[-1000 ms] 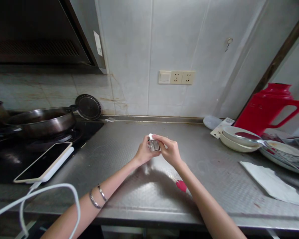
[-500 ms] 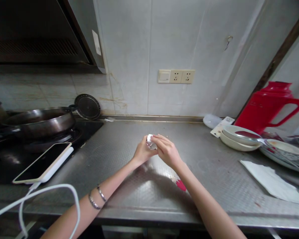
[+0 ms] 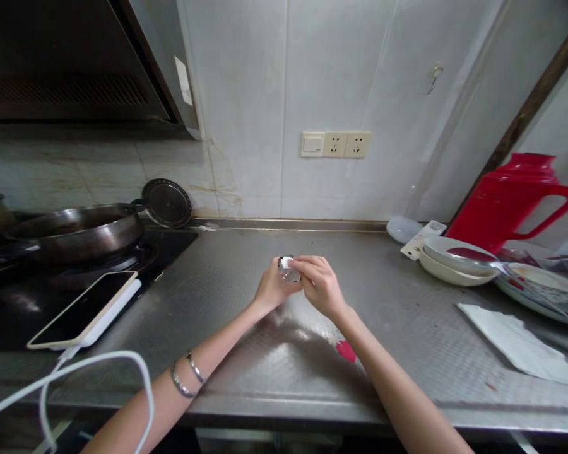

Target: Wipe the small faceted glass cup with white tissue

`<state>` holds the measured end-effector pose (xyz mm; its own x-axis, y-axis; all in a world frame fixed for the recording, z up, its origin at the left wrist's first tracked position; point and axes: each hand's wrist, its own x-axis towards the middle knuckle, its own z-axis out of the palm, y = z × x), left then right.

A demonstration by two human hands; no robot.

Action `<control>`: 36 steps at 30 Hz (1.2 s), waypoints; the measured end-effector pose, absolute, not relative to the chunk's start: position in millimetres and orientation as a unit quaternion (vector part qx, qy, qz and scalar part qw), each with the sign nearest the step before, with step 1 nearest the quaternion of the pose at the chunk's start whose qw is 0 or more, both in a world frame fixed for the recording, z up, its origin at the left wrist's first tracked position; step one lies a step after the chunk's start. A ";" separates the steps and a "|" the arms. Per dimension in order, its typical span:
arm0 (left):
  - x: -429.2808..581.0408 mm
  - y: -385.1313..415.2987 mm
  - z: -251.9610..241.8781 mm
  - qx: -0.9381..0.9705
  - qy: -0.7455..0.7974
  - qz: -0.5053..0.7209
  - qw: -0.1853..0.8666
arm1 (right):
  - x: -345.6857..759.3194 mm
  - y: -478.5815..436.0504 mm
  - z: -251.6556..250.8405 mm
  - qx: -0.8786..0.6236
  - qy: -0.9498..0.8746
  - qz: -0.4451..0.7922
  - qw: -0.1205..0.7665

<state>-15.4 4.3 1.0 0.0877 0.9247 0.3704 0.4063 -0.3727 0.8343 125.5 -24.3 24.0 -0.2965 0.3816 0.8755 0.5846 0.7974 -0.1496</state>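
Note:
Over the middle of the metal counter, my left hand point(image 3: 271, 289) is wrapped round a small shiny, clear or silvery round thing point(image 3: 289, 273). It looks like a little glass, but most of it is hidden by the fingers. My right hand point(image 3: 322, 284) comes in from the other side with its fingers closed on a small white piece point(image 3: 286, 261), perhaps tissue. That white piece lies at the top of the shiny thing. A pinkish-red patch point(image 3: 345, 350) shows on the counter beside my right forearm.
A pan point(image 3: 85, 233) stands on the black stove at left, with a phone point(image 3: 82, 309) and white cable point(image 3: 99, 356) nearer me. On the right are a red thermos point(image 3: 502, 208), stacked bowls point(image 3: 454, 268), a plate point(image 3: 511, 293) and a white napkin point(image 3: 515, 343).
My right hand has shifted slightly to the right, and the white piece now sits lower on the shiny thing, more of which shows. My left hand has stayed nearly still.

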 end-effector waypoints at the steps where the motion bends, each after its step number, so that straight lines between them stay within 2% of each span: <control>1: -15.0 3.8 0.9 0.690 0.476 0.470 0.277 | 125.3 -24.5 23.7 -0.304 -0.803 -0.097 0.503; 8: -22.6 11.6 -3.7 0.676 0.466 0.481 0.308 | 119.9 -31.1 26.7 -0.302 -0.823 -0.049 0.478; 10: -23.1 13.7 -4.8 0.661 0.460 0.491 0.332 | 121.4 -30.7 29.2 -0.315 -0.808 -0.007 0.498; 15: -15.5 7.3 -0.9 0.614 0.458 0.484 0.422 | 135.3 -21.3 33.7 -0.382 -0.694 0.050 0.608; 22: -9.9 -9.1 16.9 0.554 0.421 0.482 0.532 | 137.4 -16.8 30.6 -0.346 -0.722 0.109 0.589; 29: -15.0 -3.4 16.1 0.552 0.414 0.487 0.536 | 139.0 -15.8 30.6 -0.354 -0.712 0.178 0.580; 32: -15.0 -1.2 13.4 0.557 0.439 0.483 0.514 | 143.9 -7.7 30.7 -0.369 -0.659 0.212 0.620; 36: -14.1 -0.2 9.6 0.575 0.437 0.471 0.507 | 148.0 8.0 29.2 -0.393 -0.617 0.187 0.656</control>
